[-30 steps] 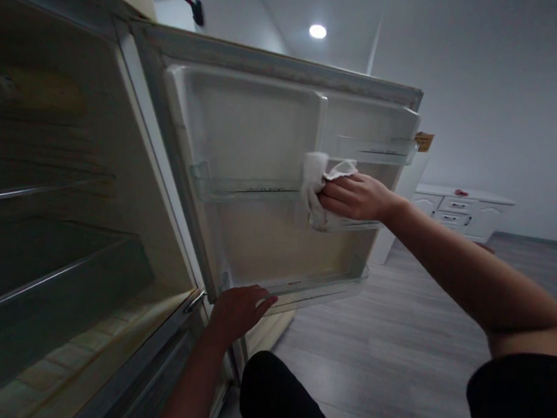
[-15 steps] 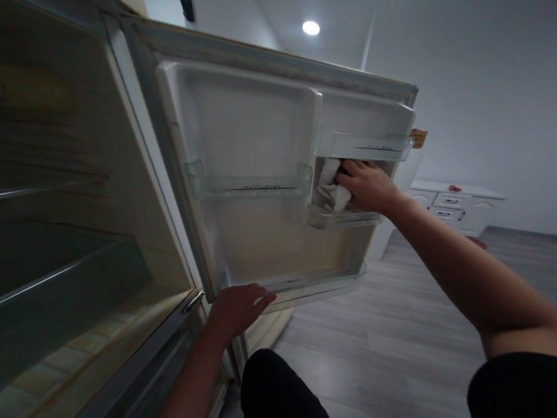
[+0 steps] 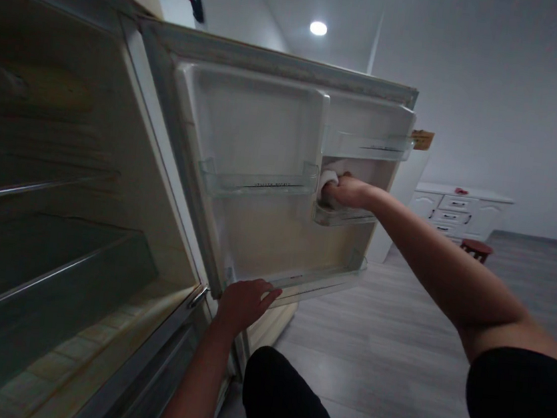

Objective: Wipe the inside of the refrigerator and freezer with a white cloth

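Right hand point(image 3: 348, 191) closed around white cloth point(image 3: 327, 177), fingers curled, pressing it into small door shelf point(image 3: 345, 216) of open fridge door point(image 3: 263, 167). Cloth white, crumpled, mostly hidden by hand; only bunched part showed at left of knuckles, against divider wall. Left hand point(image 3: 244, 302) lay flat, fingers spread, on bottom corner of door, holding nothing. One cloth. Four clear door shelves counted: one wide mid shelf point(image 3: 256, 181), one upper right, small one at hand, one long bottom shelf point(image 3: 315, 281).
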